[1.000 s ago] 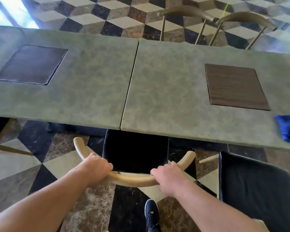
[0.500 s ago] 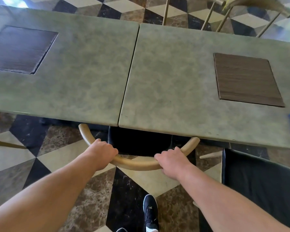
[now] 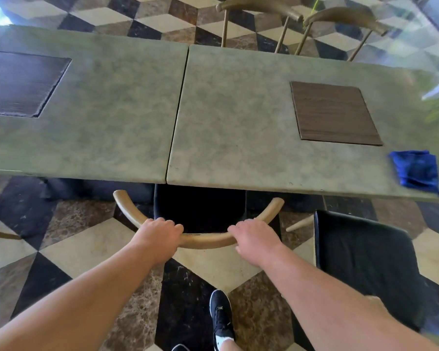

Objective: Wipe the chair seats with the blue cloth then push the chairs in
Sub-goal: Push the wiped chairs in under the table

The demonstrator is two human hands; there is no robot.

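Note:
A chair with a curved wooden back rail and a black seat stands in front of me, its seat mostly under the green stone table. My left hand grips the rail left of centre. My right hand rests over the rail right of centre, fingers curled on it. The blue cloth lies crumpled on the table's near right edge, apart from both hands. A second chair's black seat sticks out from the table at my right.
Two brown placemats lie on the table. Two more wooden chair backs stand at the far side. My black shoe is on the checkered marble floor behind the chair.
The chair has slid forward under the table with both hands on its rail. The view has swung so the blue cloth shows in full again.

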